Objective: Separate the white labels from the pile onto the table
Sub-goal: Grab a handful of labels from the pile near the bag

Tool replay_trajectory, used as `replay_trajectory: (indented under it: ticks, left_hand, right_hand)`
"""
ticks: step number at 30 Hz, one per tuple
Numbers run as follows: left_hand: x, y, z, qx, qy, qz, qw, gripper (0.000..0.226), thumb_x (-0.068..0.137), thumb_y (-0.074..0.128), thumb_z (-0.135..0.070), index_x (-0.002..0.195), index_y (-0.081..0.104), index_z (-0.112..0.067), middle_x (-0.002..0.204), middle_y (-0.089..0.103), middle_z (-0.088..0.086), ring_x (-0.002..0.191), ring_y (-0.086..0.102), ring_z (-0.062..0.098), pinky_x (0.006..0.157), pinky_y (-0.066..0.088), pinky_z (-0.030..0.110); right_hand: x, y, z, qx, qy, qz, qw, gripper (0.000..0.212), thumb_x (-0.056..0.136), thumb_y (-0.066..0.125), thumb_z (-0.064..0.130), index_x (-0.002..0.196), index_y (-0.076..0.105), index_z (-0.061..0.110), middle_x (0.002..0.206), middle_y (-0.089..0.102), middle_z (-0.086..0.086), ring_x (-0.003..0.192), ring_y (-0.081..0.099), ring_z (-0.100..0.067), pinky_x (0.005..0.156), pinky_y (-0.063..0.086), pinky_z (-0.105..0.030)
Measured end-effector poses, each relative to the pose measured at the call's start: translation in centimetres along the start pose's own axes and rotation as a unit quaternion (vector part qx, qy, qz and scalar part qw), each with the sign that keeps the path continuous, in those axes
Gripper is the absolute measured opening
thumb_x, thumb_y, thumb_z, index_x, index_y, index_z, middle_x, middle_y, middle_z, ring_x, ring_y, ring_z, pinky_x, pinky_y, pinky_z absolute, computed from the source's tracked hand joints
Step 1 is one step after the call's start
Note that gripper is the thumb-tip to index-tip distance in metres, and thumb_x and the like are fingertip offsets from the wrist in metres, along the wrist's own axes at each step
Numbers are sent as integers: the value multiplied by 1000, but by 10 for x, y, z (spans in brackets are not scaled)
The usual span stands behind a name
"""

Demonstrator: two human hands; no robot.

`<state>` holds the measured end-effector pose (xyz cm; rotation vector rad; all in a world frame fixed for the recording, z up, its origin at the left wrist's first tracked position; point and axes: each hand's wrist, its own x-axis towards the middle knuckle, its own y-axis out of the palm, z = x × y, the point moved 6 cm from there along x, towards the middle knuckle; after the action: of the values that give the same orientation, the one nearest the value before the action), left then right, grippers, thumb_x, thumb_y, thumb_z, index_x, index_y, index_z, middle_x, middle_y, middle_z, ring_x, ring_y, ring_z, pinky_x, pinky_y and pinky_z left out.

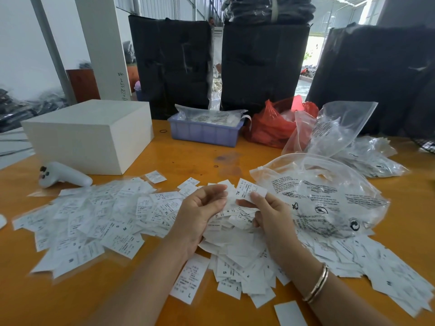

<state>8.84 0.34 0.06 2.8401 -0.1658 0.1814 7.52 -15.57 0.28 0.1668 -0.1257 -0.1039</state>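
A pile of small white size labels (237, 250) lies on the orange table (193, 156) under and between my hands. More labels (94, 220) are spread flat to the left, and others (381, 269) to the right. My right hand (270, 215) pinches a white label marked XL (247, 191) between thumb and forefinger, raised above the pile. My left hand (200, 215) is curled beside it, fingertips touching a bunch of labels (229, 196) at the same spot.
A white box (91, 135) and a white handheld controller (63, 175) sit at the left. A blue tray (204, 132), a red bag (275, 125) and clear plastic bags (324, 196) lie behind and right. Black wrapped bundles (174, 64) stand at the far edge.
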Motion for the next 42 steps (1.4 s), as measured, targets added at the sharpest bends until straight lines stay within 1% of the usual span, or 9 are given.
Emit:
replay_trajectory:
  ticks: [8,10,15,22,26,32,36,40,42]
  left_hand:
    - [2,-3,0,36,15,-15,999,35,83,67,-2,93,76,-34,98,74,-7,99,67,7,85,49,23]
    - [3,-4,0,39,19,-17,999,35,84,66,-2,93,75,-34,98,73,-7,98,67,7,84,50,21]
    - [3,-5,-2,37,36,-26,998,37,84,66,0,89,76,-35,98,74,-7,95,67,4,76,51,13]
    - [3,-5,-4,34,41,-29,998,37,84,67,-2,92,75,-38,102,73,-9,96,66,3,76,51,13]
    - [2,-5,-4,37,43,-29,998,36,84,67,-3,93,75,-36,102,73,-9,96,66,4,77,51,13]
    - [2,-4,-3,43,29,-23,998,31,83,69,-8,94,75,-36,102,73,-8,99,67,6,80,53,20]
    - [1,-3,-4,68,38,-21,997,28,84,70,-11,96,74,-36,99,73,-10,94,68,6,75,53,16]
    - [1,-4,-3,71,18,-31,997,28,83,70,-11,94,73,-37,96,72,-10,93,69,12,82,55,31]
    - [1,-4,-2,89,16,-33,995,28,83,71,-13,91,73,-39,92,72,-12,89,70,10,76,56,27]
  right_hand:
    - [0,1,-1,-22,-9,24,999,16,93,57,22,90,71,16,84,74,-8,39,38,-1,46,38,-19]
    - [0,3,0,-37,-21,30,999,17,93,57,22,88,72,17,83,74,-7,40,43,0,45,38,-17]
    - [-1,5,0,-53,-36,50,997,21,93,56,23,83,74,23,82,75,-6,39,38,-1,45,38,-18]
    - [1,-2,2,-29,-55,9,998,17,94,57,23,91,73,21,79,74,-8,44,46,0,46,38,-18]
    - [-1,-2,3,-34,-53,9,998,16,94,56,21,93,72,19,78,74,-7,43,45,0,46,38,-18]
    - [-3,4,3,-129,-67,37,989,21,93,57,21,89,69,5,74,74,-1,47,39,-9,48,36,-26]
    - [-3,10,3,-196,-94,57,975,21,93,58,21,76,67,11,72,73,3,53,42,-17,52,37,-32]
    - [-4,12,5,-205,-113,67,970,22,93,56,18,74,67,22,72,73,6,47,40,-5,48,35,-25]
    - [-4,12,5,-206,-117,65,970,21,93,56,15,77,69,20,65,70,11,46,41,-2,47,34,-23]
